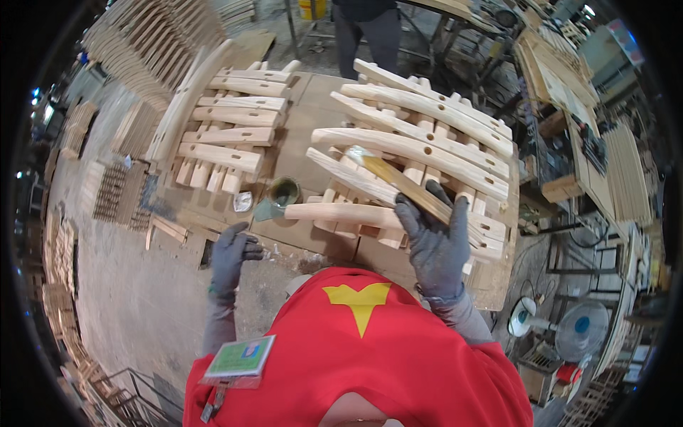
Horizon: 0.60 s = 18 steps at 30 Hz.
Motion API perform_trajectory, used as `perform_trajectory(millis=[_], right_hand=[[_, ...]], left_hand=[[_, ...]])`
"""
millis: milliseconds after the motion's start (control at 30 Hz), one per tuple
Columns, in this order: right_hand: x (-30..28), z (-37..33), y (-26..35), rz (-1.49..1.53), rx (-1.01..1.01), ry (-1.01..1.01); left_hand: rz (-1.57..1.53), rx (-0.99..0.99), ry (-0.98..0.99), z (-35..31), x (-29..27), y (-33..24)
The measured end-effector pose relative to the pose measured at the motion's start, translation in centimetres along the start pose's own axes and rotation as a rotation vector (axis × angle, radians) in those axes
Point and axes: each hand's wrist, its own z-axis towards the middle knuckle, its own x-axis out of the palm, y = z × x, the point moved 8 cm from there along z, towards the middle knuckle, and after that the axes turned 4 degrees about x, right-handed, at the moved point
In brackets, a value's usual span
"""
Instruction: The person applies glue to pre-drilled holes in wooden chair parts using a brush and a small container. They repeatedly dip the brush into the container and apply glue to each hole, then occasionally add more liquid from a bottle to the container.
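My right hand (pixel 437 245), in a grey glove, is closed around a flat yellow-brown wooden stick (pixel 397 179) with a whitish, smeared-looking tip. The stick slants up and left over a stack of pale, curved wooden pieces (pixel 398 146) with dark holes and slots. A single rounded wooden bar (pixel 341 213) lies nearest me, its right end by that hand. My left hand (pixel 233 256), also gloved, hangs beside the table's near left edge, fingers stretched out and nothing in them. Ahead of it are a greenish cup (pixel 284 191) with a dark inside and a small crumpled white item (pixel 243 202).
A second stack of slotted wooden pieces (pixel 235 114) stands on the table's (pixel 302 107) left side. Piled slats (pixel 139 53) rise beyond it. A person (pixel 366 35) stands across the table. Two fans (pixel 580 329) and a long workbench (pixel 569 128) are at right.
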Motion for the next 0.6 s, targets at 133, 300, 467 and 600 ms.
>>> perform_trajectory(millis=[133,300,467,600], right_hand=[[1.2,0.3,-1.9,-0.102,-0.08,-0.021],[4.3,-0.2,-6.6,-0.845,-0.317,0.354],[2.7,-2.9,-2.3,-1.086,-0.366,0.316],[1.0,-3.3,-1.0,-1.298,-0.523,0.228]], left_hand=[[0.081,0.028,0.254,-2.5,8.2,-9.1],[0.085,0.221,0.428,-4.3,18.1,-9.8],[-0.361,0.106,0.438,-2.1,21.0,-10.5],[0.125,0.01,0.784,-3.0,23.2,-9.2]])
